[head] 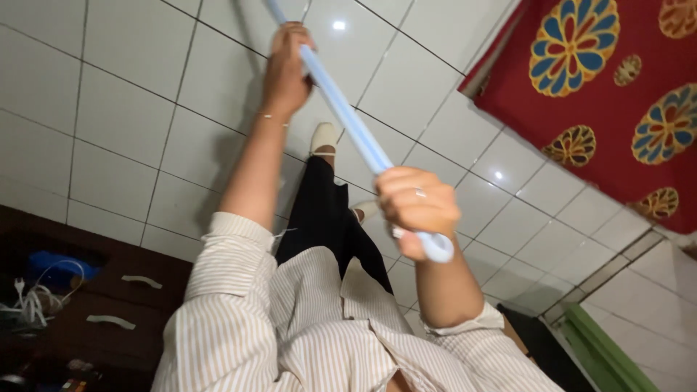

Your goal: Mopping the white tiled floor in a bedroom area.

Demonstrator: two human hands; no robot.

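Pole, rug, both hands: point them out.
pole (347,116), head view, mid shaft between the hands
rug (617,94), head view, red field
left hand (285,69), head view, back of hand
right hand (415,207), head view, knuckles

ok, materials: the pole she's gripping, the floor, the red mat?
Pole: looks like smooth plastic or coated metal, pale blue, slight sheen; can't tell which. Left hand and right hand both wrap it. Floor: glazed white ceramic tile, going by the grout lines and lamp glare spots. Red mat: woven or pile textile, matte, with blue-yellow flower medallions.
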